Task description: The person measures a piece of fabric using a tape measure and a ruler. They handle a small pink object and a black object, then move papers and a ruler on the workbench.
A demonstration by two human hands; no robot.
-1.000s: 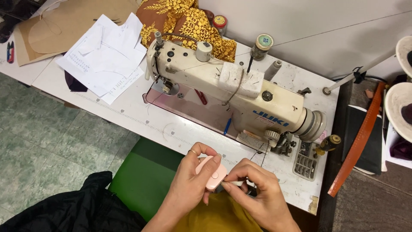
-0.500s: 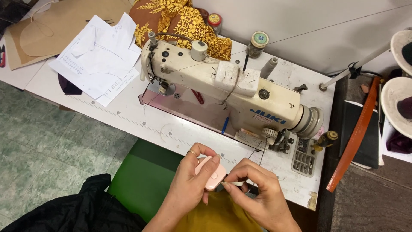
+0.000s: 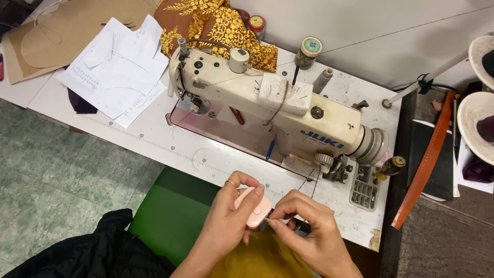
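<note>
The left hand [image 3: 229, 219] is closed around a small pink retractable tape measure [image 3: 252, 207], which sits between its thumb and fingers, just above the mustard-yellow fabric [image 3: 260, 257] on the lap. The right hand [image 3: 309, 231] is just beside it, and its thumb and index finger pinch narrowly the tape end at the lower right corner of the case. The case is a rounded rectangle with a small round button in its middle; its long axis runs from the lower right up to the upper left, toward the table edge. Left of the hands is a green seat [image 3: 170, 211]. Further away, on the white sewing table [image 3: 154, 139], stands a cream industrial sewing machine [image 3: 267, 103], and behind it lies brown fabric with a gold pattern [image 3: 216, 25], with white paper patterns [image 3: 121, 67] to the left.
</note>
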